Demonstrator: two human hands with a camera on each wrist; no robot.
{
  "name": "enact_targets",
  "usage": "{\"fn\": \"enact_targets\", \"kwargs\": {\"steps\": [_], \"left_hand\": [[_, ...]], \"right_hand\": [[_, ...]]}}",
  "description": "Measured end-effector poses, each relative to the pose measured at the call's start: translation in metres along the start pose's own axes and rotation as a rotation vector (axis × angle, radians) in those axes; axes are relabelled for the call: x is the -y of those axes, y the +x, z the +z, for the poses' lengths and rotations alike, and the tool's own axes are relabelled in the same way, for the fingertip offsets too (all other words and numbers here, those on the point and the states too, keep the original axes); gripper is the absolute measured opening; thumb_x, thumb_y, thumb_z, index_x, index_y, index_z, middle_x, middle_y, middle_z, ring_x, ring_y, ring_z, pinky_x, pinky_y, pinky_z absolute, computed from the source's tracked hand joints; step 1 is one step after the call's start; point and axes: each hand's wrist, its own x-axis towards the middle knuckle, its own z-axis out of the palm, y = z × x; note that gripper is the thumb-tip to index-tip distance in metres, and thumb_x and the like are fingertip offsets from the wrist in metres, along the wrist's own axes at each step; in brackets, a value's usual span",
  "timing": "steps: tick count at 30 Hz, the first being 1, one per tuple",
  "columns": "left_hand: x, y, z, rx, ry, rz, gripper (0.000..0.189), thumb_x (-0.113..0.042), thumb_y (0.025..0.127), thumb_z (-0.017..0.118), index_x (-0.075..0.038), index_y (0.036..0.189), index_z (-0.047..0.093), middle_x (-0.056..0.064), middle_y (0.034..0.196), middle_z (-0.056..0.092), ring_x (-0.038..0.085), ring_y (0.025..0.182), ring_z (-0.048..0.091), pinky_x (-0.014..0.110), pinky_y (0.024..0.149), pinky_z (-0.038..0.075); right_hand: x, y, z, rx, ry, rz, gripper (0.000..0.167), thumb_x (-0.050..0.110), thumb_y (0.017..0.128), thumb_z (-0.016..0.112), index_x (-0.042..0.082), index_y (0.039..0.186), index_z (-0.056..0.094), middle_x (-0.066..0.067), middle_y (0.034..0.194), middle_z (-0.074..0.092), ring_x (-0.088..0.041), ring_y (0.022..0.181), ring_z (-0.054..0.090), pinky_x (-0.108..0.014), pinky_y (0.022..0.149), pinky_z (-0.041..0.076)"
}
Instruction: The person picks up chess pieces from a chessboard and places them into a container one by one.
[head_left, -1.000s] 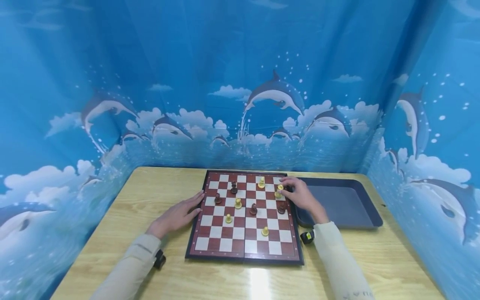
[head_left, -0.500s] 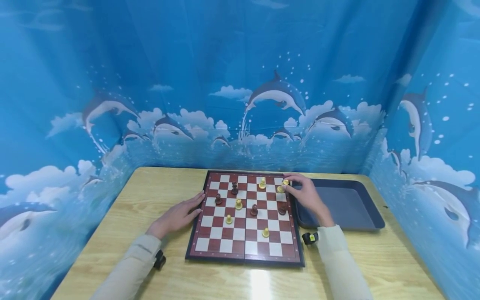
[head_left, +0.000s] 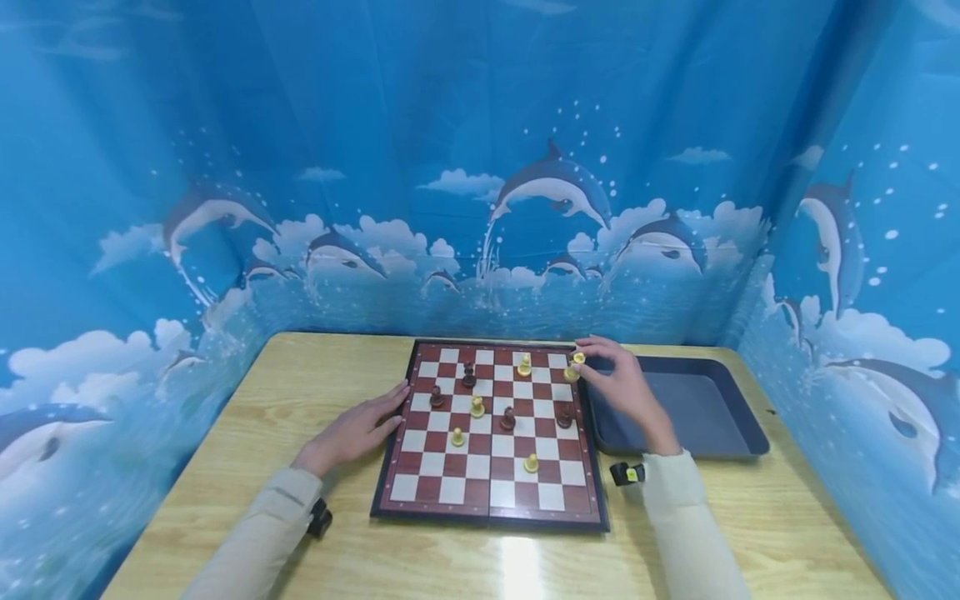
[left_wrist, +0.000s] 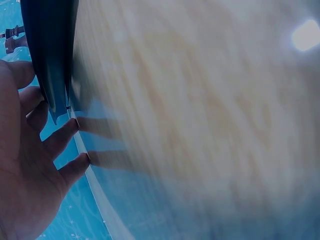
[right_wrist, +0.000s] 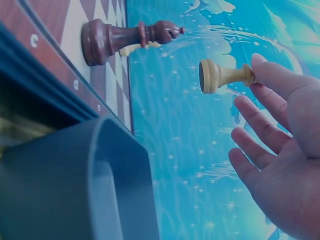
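Observation:
My right hand [head_left: 622, 387] pinches a light-coloured chess piece [right_wrist: 220, 76] by its top between thumb and fingers. Its base hangs in the air, apart from the board; the fingertips hide its head. In the head view the piece is over the far right corner of the chessboard [head_left: 477, 492]. A dark bishop [right_wrist: 127, 40] stands upright on the board, nearer the right wrist camera. My left hand [head_left: 356, 429] rests against the board's left edge, fingers extended. In the left wrist view the left hand [left_wrist: 30, 160] touches the board's dark side.
Several light and dark pieces stand scattered on the board, among them a light pawn [head_left: 531, 463] and a dark piece [head_left: 468, 375]. A dark grey tray [head_left: 682, 408] lies right of the board on the wooden table [head_left: 315, 367]. A dolphin-printed curtain [head_left: 375, 167] surrounds the table.
The right hand has moved right and a little farther away, taking the light chess piece along toward the board's far right corner. The left hand has stayed in place.

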Motion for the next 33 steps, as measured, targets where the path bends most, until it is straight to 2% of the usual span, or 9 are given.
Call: {"fn": "enact_targets", "kwargs": {"steps": [8,15,33], "left_hand": [[-0.001,-0.001,0.001,0.011,0.000,-0.001,0.060,-0.042,0.109,0.041,-0.017,0.161,0.026,0.004,0.169,0.020,0.035,0.151,0.032,0.058,0.121,0.030],[0.001,0.000,0.002,0.016,-0.001,-0.002,0.060,-0.043,0.109,0.041,-0.018,0.161,0.026,0.004,0.170,0.020,0.035,0.151,0.032,0.058,0.121,0.030],[0.002,0.002,-0.001,0.004,-0.007,0.010,0.060,-0.040,0.109,0.042,-0.016,0.161,0.026,0.006,0.169,0.020,0.036,0.150,0.033,0.058,0.121,0.030]], "right_hand": [[0.004,-0.005,-0.008,0.009,-0.031,0.011,0.029,0.014,0.093,0.075,0.000,0.119,0.073,-0.018,0.139,0.061,-0.041,0.144,0.039,-0.065,0.116,0.033],[0.008,-0.008,-0.013,0.003,-0.052,0.010,0.029,0.013,0.093,0.075,-0.001,0.118,0.073,-0.018,0.137,0.062,-0.041,0.143,0.041,-0.064,0.117,0.033],[0.009,-0.008,-0.027,0.009,-0.070,0.041,0.030,0.022,0.096,0.074,0.006,0.120,0.072,-0.014,0.135,0.065,-0.038,0.133,0.053,-0.063,0.108,0.043]]}}
